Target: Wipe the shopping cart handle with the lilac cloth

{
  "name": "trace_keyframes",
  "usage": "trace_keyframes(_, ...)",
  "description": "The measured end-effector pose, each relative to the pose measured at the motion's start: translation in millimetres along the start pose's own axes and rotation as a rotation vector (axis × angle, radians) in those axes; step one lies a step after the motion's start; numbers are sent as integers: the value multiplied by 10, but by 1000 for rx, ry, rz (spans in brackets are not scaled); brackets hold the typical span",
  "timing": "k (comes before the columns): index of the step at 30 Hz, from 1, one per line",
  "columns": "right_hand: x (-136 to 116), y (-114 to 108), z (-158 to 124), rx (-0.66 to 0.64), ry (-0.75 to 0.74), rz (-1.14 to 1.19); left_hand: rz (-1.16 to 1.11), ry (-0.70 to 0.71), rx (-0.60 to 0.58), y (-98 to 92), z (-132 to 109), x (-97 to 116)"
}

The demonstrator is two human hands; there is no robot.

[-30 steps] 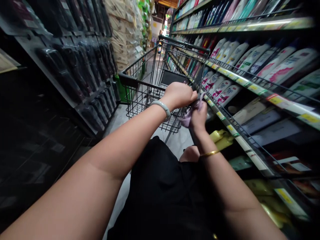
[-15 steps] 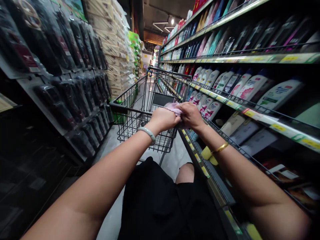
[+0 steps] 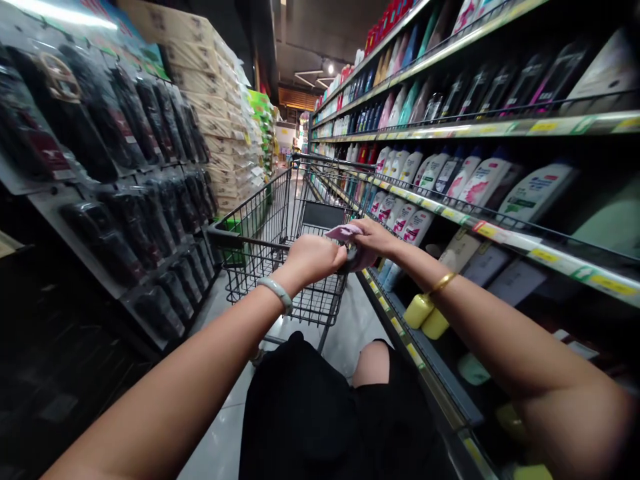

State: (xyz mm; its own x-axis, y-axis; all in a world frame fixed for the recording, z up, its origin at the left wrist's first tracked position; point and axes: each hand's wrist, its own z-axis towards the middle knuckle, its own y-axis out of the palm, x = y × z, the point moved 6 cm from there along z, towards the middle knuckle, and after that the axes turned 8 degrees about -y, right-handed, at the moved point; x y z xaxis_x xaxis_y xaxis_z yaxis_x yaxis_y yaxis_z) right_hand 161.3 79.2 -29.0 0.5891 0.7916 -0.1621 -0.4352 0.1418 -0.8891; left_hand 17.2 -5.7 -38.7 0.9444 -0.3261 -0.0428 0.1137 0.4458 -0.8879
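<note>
Stretched out ahead of me, my left hand (image 3: pixel 314 257) and my right hand (image 3: pixel 376 238) meet in front of the shopping cart. Between them is a soft lilac cloth (image 3: pixel 343 231), with a flat edge standing out toward the left and a darker part hanging below. My right hand's fingers are closed over the cloth. The left fist is curled against its lower, darker part, and its fingertips are mostly hidden. A pale bangle (image 3: pixel 276 295) circles the left wrist, a gold bracelet (image 3: pixel 443 283) the right. Just beyond stands the black wire shopping cart (image 3: pixel 250 250).
Shelves of shampoo bottles (image 3: pixel 417 227) line the right side, with yellow bottles (image 3: pixel 419 311) low down near my right forearm. Packaged dark items (image 3: pixel 145 120) hang on the left. Stacked cardboard boxes (image 3: pixel 193 73) rise behind them, and grey floor (image 3: pixel 220 427) runs between.
The view has tilted up slightly. My hands have drawn a little apart, and the right hand has turned, so more of the lilac cloth and its darker underside shows.
</note>
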Motion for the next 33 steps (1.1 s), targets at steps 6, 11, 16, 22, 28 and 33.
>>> trace_keyframes(6, 389, -106, 254, -83, 229, -189, -5, 53, -8, -17, -29, -45)
trace_keyframes(11, 254, -116, 284, -91, 246, -212, 22, 61, -31, -21, -31, -131)
trace_keyframes(16, -219, 20, 136, -60, 171, -183, 73, 57, -53, -56, -31, -171)
trace_keyframes(22, -274, 16, 95, -37, 137, 63, 68, 51, -65, -50, -34, -293)
trace_keyframes(28, -65, -13, 220, -47, 211, -6, 87, 24, -72, -39, -4, -367)
trace_keyframes(33, -206, 79, 341, -11, 137, -133, 126, -4, -72, -34, 14, -568)
